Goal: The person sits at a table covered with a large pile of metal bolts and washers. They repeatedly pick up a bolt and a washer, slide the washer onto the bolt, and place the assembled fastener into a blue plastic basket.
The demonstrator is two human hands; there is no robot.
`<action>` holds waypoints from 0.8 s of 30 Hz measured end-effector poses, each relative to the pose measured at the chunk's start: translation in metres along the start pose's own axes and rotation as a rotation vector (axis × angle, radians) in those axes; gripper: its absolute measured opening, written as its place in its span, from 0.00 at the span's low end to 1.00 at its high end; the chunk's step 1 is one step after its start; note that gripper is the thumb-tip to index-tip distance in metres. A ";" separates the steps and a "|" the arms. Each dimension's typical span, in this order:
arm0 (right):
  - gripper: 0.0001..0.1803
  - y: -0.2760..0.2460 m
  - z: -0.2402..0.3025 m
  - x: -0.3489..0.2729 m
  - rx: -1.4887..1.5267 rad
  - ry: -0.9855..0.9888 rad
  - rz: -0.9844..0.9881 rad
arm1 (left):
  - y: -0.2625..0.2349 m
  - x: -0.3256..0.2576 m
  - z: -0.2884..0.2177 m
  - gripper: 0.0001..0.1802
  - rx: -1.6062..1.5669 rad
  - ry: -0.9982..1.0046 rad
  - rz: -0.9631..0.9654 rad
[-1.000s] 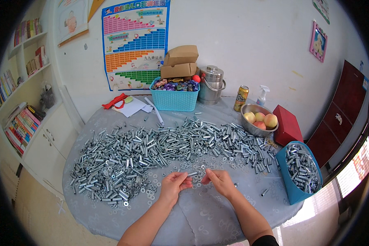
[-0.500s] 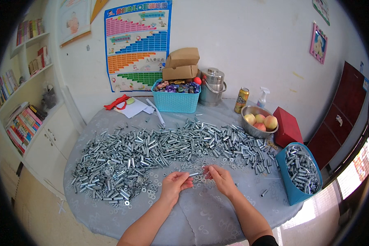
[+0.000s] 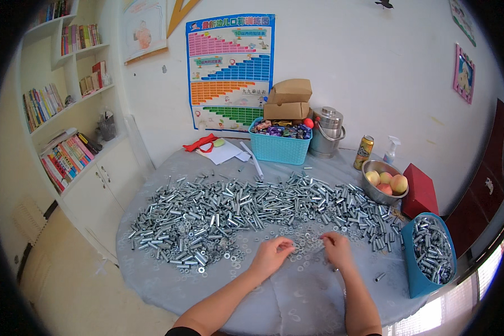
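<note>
Covering the tabletop (image 3: 302, 299): a broad heap of metal cylinders (image 3: 246, 207) is spread beyond the hands, from the left side across to the right.
Cylinders' long axes: mostly lying flat, they are pointed every way, many crossed over one another; at the heap's right end, several are turned more nearly toward the person.
Lone cylinder (image 3: 380, 277): it is set apart between the right forearm (image 3: 359, 305) and the blue bin (image 3: 421, 287), its long axis slanted from lower left to upper right.
Washers (image 3: 305, 242): flat rings are scattered between the two hands and just beyond them.
Left hand (image 3: 271, 255): it is held low near the washers, back upward, its fingers (image 3: 286, 241) bent and directed to the right; whether anything is grasped cannot be told.
Left forearm (image 3: 218, 302): it is stretched from the lower edge, slanted up and to the right.
Right hand (image 3: 337, 251): it is held apart from the left, its fingers (image 3: 325, 237) curled toward the left; whether anything is pinched cannot be told.
Right forearm: it is held more upright in view, leaned slightly left.
Bin: more cylinders are piled inside, pointed in mixed directions.
</note>
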State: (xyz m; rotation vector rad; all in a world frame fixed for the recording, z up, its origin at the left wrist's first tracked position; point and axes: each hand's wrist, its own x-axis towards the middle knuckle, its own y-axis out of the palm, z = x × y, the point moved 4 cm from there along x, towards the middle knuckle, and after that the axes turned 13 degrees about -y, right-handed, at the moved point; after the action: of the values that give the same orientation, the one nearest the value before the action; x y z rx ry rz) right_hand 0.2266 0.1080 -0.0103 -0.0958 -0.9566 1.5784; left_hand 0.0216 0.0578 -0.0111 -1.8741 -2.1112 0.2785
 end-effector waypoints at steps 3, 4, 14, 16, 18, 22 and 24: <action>0.09 -0.019 -0.013 -0.002 -0.412 0.032 -0.041 | -0.029 0.006 -0.002 0.09 0.398 0.110 -0.212; 0.09 -0.024 -0.017 -0.003 -0.510 0.084 -0.039 | -0.039 0.010 0.001 0.09 0.518 0.151 -0.285; 0.10 -0.034 -0.036 -0.007 -0.662 0.014 -0.013 | -0.081 0.042 0.028 0.05 1.082 0.036 -0.469; 0.09 -0.032 -0.021 -0.006 -0.615 -0.051 -0.071 | -0.087 0.040 0.030 0.04 1.102 0.009 -0.446; 0.08 -0.031 -0.013 -0.005 -0.537 -0.065 -0.074 | -0.091 0.041 0.037 0.04 1.101 0.021 -0.432; 0.07 -0.026 -0.004 -0.005 -0.454 -0.106 -0.103 | -0.092 0.042 0.034 0.06 1.035 0.094 -0.387; 0.07 -0.023 0.001 -0.004 -0.398 -0.151 -0.109 | -0.093 0.038 0.035 0.06 0.987 0.127 -0.359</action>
State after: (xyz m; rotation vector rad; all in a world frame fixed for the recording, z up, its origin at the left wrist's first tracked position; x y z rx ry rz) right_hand 0.2451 0.1024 0.0027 -0.2001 -1.3640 1.2920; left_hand -0.0816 0.0856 -0.0085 -0.8999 -1.6736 0.8821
